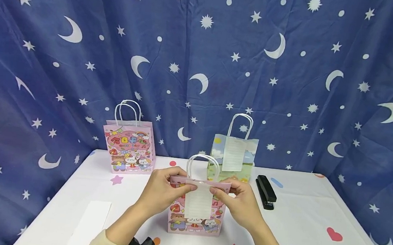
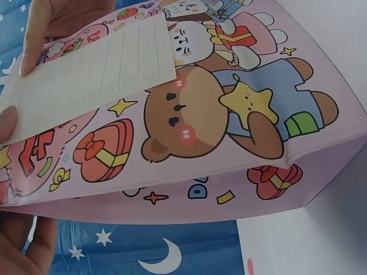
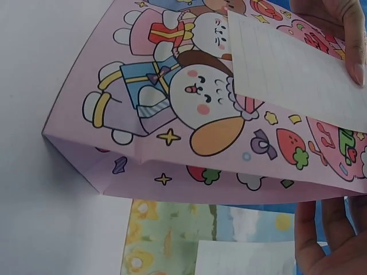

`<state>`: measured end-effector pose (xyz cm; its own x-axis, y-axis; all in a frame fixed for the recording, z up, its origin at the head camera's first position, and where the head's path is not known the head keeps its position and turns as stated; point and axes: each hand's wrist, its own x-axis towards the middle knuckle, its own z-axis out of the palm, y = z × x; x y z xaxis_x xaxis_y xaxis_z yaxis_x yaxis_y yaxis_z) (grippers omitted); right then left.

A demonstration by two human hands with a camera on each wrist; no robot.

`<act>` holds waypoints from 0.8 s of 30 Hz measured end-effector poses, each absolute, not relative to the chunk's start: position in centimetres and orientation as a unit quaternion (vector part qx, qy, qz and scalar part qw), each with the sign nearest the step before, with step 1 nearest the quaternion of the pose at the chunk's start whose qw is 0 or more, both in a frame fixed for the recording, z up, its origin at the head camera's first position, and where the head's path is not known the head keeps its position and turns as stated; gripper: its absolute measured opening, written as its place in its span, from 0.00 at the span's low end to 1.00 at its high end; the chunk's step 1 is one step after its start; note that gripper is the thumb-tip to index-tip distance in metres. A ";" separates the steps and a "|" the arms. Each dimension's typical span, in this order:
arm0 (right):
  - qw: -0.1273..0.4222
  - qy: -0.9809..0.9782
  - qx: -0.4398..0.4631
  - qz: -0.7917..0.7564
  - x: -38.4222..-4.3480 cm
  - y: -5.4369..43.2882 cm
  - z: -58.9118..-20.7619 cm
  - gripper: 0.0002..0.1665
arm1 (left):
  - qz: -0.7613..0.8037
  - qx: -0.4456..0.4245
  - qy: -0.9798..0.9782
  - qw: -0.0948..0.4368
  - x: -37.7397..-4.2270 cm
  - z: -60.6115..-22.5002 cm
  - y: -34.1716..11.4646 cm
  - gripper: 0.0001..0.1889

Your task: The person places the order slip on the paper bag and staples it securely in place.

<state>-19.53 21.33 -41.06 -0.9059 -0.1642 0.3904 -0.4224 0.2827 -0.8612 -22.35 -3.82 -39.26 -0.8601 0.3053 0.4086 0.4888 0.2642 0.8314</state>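
Left grip (image 1: 163, 190) and right grip (image 1: 240, 202) pinch the pink bag (image 1: 217, 217); between them I see the card (image 1: 198, 202) upright, whether attached, unclear.

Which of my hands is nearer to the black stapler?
Right. Your right hand grips the top of the front pink bag, just left of the black stapler. Your left hand grips the bag's other side, farther away.
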 end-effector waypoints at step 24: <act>0.129 -0.803 0.206 0.544 -19.6 21.8 -41.2 0.05 | -0.604 -0.275 -0.748 0.010 -23.4 -40.4 -4.9 0.07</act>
